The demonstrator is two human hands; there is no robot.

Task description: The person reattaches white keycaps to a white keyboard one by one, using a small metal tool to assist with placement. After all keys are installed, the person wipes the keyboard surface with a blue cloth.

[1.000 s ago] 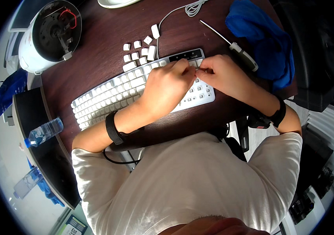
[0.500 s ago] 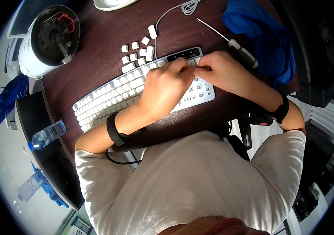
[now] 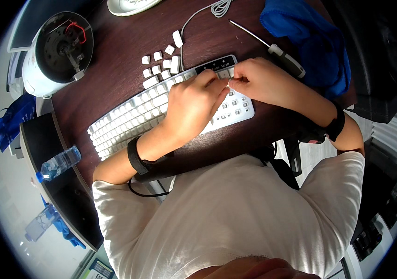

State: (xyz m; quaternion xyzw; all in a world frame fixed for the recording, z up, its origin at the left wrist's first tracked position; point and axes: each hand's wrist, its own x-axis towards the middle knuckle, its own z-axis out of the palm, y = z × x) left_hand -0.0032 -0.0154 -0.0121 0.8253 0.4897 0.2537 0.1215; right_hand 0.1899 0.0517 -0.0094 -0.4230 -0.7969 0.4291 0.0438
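Observation:
A white keyboard (image 3: 139, 110) lies slanted on the dark wooden table. Keycaps are gone from its right end, where small square switches (image 3: 234, 103) show. Above that end, my left hand (image 3: 193, 100) and my right hand (image 3: 260, 80) meet with fingertips pinched together. A speck of white shows between them, too small and covered to name. Several loose white keycaps (image 3: 175, 64) lie behind the keyboard, some square and some longer. The black indicator strip at the keyboard's far right corner is partly covered by my fingers.
A screwdriver (image 3: 286, 60) lies at the far right beside a blue cloth (image 3: 307, 39). The grey cable (image 3: 182, 49) runs back to a coil. An opened white appliance housing (image 3: 45, 69) stands far left. A water bottle (image 3: 60, 163) lies at left; a white dish (image 3: 131, 5) sits behind.
The whole view has shifted slightly. My hands stay pinched together over the keyboard's right end, with only a small shift of the fingers.

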